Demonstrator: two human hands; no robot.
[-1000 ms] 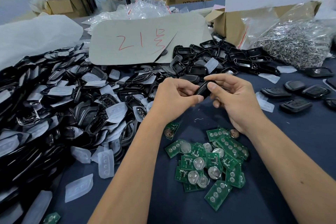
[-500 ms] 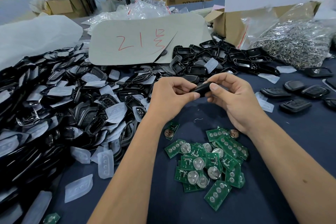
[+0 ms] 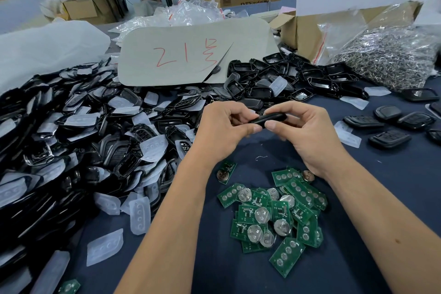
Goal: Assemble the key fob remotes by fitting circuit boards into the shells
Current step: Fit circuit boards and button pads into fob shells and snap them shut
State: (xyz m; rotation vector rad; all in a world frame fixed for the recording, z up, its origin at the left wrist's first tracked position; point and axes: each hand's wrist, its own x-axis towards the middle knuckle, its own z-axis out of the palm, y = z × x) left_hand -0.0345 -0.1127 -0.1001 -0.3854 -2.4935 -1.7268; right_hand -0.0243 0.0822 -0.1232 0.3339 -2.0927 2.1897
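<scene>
Both hands meet above the counter (image 3: 381,198): left hand (image 3: 223,130) and right hand (image 3: 303,131) pinch one black key fob (image 3: 268,119) between fingertips. Green circuit boards (image 3: 274,215) lie heaped at six o'clock, black shells (image 3: 71,141) piled toward nine.

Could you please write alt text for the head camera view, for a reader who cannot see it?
Two bare hands, left hand and right hand, pinch a black key fob shell between them above a dark blue table. Green circuit boards lie heaped below the hands, and a large pile of black shells fills the left.
</scene>
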